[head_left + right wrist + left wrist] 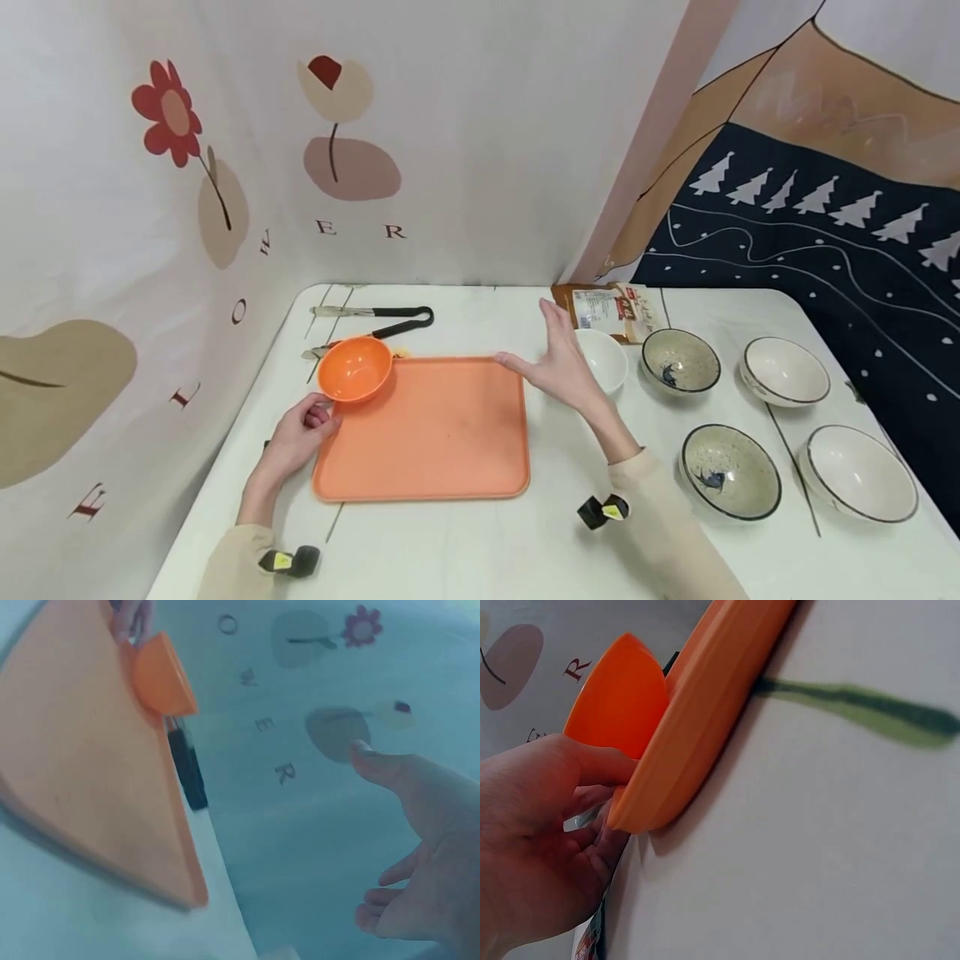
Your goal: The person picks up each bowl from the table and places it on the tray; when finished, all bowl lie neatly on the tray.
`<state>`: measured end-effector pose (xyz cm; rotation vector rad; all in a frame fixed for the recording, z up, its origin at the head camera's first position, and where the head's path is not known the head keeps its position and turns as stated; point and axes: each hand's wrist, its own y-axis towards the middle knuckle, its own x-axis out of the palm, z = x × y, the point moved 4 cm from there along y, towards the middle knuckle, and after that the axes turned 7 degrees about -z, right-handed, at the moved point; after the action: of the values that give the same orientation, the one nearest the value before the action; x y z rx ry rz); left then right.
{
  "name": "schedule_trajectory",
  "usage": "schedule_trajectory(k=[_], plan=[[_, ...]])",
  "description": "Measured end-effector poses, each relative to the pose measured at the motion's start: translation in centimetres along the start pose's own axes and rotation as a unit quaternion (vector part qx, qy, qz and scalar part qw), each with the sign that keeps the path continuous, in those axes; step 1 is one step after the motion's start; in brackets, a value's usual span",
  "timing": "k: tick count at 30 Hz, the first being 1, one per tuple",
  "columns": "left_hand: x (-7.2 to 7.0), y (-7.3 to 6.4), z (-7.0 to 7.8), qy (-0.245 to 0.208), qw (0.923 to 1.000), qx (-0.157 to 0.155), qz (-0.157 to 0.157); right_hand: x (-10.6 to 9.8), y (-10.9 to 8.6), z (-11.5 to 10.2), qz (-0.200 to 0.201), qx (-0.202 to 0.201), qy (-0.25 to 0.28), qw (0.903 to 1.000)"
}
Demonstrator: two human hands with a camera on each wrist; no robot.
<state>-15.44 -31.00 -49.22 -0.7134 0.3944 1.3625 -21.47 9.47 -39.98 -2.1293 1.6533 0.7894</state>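
Note:
At the left edge of a peach-orange tray, my left hand pinches the rim. In the left wrist view its thumb lies at the tray's raised rim, the other fingers bent on the outer side. An orange bowl sits on the tray's far left corner, just beyond that hand. My right hand is raised near the tray's far right corner, thumb and fingers spread. Nothing is held in it; the right wrist view shows that hand apart from the tray. Behind it stands a partly hidden white bowl.
Black-handled tongs lie behind the tray. A brown-and-white food packet is at the back. On the right stand two speckled grey-green bowls and two dark-rimmed white bowls. A patterned curtain borders the white table.

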Motion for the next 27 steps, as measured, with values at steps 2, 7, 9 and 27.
schedule_trajectory(k=[2,7,9,27], plan=[[0.3,-0.1,-0.3,-0.002,1.0,-0.007,-0.007,-0.7,-0.8,1.0,0.01,0.015,-0.006,0.9998],[0.5,-0.2,-0.4,0.007,0.9997,-0.017,-0.013,-2.2,-2.5,3.2,0.033,0.048,-0.016,0.9982],[0.3,0.0,-0.2,0.009,0.9999,-0.01,-0.007,-2.8,-2.7,3.9,0.045,0.053,-0.021,0.9974],[0.0,0.4,0.0,0.008,0.9999,0.004,-0.007,-3.3,-3.9,8.7,0.076,0.122,-0.066,0.9875]])
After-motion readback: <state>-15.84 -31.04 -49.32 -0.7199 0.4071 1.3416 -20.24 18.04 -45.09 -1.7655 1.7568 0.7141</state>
